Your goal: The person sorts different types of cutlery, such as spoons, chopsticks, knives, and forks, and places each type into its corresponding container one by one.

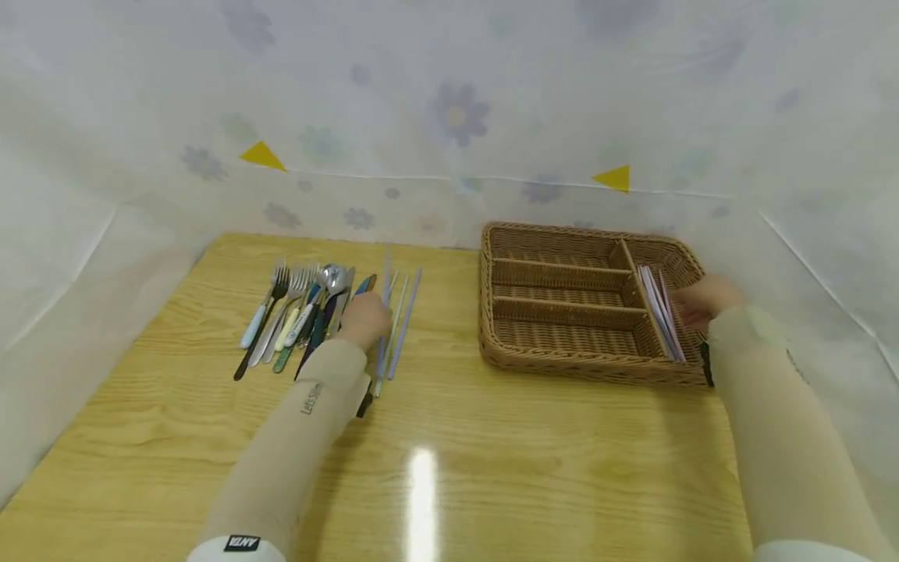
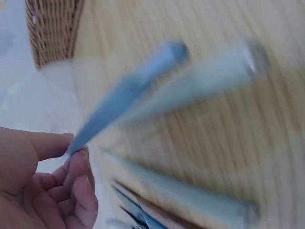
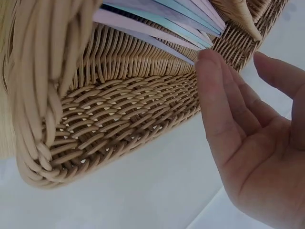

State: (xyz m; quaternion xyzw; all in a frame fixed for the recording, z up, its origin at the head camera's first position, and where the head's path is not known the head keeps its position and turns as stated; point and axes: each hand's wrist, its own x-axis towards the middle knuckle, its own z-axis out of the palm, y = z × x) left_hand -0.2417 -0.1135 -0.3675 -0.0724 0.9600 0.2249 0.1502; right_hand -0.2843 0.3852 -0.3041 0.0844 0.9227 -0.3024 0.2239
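Note:
In the left wrist view, my left hand (image 2: 52, 181) pinches the thin tip of a blue chopstick (image 2: 126, 95) between thumb and forefinger. Two pale green chopsticks (image 2: 205, 83) show beside it, blurred. The head view has this hand at the right side of a cutlery pile, with chopsticks (image 1: 405, 324) lying just right of it. My right hand (image 3: 252, 124) is at the right-hand compartment of a wicker basket (image 3: 128, 102), thumb apart and fingers extended. Its fingertips are at the ends of several pastel chopsticks (image 3: 162, 24) leaning along the compartment's divider.
Forks (image 1: 281, 282), spoons (image 1: 337, 277) and other coloured-handled cutlery lie in a pile on the left of the wooden table (image 1: 534, 460). Three long compartments fill the left part of the basket. A flowered white sheet (image 1: 421, 101) hangs behind the table.

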